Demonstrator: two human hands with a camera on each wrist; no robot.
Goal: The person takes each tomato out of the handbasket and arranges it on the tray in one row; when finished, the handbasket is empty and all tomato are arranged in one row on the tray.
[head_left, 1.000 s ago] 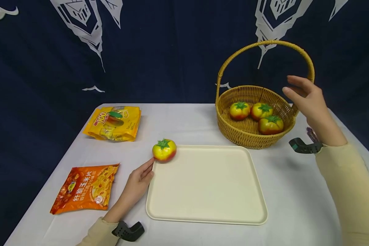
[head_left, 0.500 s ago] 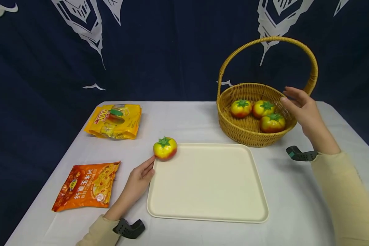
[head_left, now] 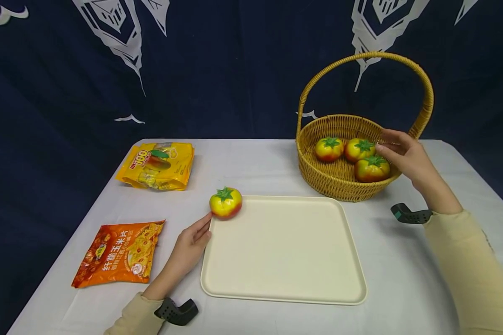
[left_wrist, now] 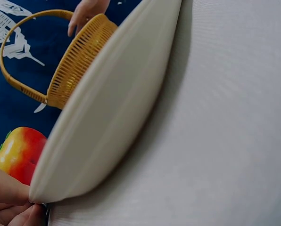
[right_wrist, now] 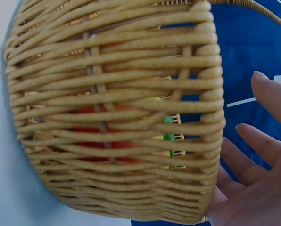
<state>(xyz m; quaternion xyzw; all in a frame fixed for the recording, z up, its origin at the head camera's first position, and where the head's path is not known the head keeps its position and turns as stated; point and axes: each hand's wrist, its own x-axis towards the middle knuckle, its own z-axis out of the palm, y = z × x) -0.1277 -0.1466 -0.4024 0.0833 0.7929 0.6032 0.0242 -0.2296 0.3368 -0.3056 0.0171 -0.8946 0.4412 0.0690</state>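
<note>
At the basket's R rim, R hand hangs empty, grip wide, nr 3 tomatoes inside; L hand pinches tray, whose corner tomato could roll off w/ any tilt

Tray lies mid-tbl. L hand at its L side, fingertips touching rim. One tomato on tray's far L corner, just beyond L fingertips. Basket stands behind tray, offset R, at back R of tbl, w/ handle arching over. Three more tomatoes in it: one L, one mid, one front R. R hand over basket's R rim, fingertips near mid & front R ones; contact can't be told. R forearm R of tray. Mango bag back L; chips bag in front of it, L of tray & L hand. Curtain hangs behind tbl & basket.
</note>
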